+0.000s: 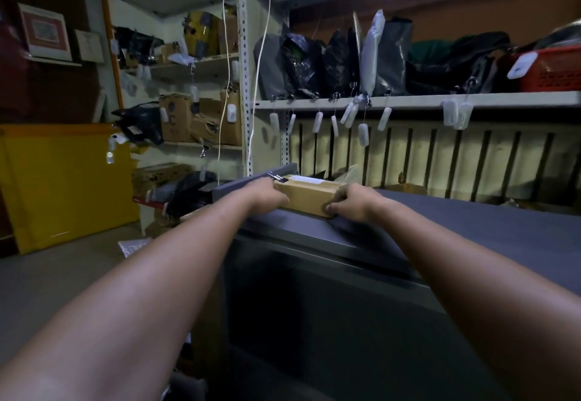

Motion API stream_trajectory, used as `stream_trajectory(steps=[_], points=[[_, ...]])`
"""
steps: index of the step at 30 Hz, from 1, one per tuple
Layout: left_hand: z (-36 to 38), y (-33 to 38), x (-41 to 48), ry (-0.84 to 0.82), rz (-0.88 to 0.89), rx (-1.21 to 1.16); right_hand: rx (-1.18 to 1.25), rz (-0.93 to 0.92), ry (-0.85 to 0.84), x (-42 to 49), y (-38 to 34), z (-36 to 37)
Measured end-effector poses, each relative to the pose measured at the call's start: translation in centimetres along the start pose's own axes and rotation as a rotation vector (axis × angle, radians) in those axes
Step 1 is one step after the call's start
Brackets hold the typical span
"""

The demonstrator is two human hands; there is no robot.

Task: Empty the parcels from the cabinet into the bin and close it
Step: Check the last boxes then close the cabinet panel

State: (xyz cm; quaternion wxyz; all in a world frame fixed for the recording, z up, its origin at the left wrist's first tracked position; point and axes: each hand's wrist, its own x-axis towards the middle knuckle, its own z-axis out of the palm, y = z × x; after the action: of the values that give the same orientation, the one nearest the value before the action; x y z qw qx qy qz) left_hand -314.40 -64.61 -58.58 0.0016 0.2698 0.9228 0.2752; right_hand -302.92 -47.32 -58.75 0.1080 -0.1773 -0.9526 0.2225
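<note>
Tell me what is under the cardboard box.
The grey top surface lies directly beneath the cardboard box, which the left hand and right hand grip at its ends. The box covers its own underside, so contact cannot be confirmed.

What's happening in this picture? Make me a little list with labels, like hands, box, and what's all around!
hands: left hand and right hand each grip one end of the box
box: brown cardboard box with a white label on top
where: on top of the grey cabinet
behind: shelf holding black and grey bags
hanging: white tags under the shelf
far right: red basket
left: yellow panel
</note>
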Motion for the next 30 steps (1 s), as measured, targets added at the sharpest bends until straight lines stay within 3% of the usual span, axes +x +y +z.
stream_trajectory(steps=[6, 12, 17, 21, 25, 30], points=[[0.1, -1.5, 1.2, 0.079, -0.084, -0.295, 0.261, 0.024, 0.039, 0.6, 0.3, 0.3], [-0.2, -1.9, 0.5, 0.091, -0.116, -0.388, 0.437, 0.062, 0.097, 0.8, 0.3, 0.8], [-0.7, -2.1, -1.8, 0.109, -0.126, -0.342, 0.445, 0.114, 0.184, -0.7, -0.6, 1.4], [-1.2, -2.0, -4.9, 0.15, -0.102, -0.372, 0.597, 0.114, 0.217, -2.9, -2.0, 1.9], [-1.8, -2.8, -8.9, 0.295, -0.149, -0.459, 0.799, 0.071, 0.242, -6.7, -4.4, 3.1], [-2.0, -6.2, -14.5, 0.344, -0.136, -0.593, 0.991, 0.007, 0.15, -13.5, -6.3, 5.8]])
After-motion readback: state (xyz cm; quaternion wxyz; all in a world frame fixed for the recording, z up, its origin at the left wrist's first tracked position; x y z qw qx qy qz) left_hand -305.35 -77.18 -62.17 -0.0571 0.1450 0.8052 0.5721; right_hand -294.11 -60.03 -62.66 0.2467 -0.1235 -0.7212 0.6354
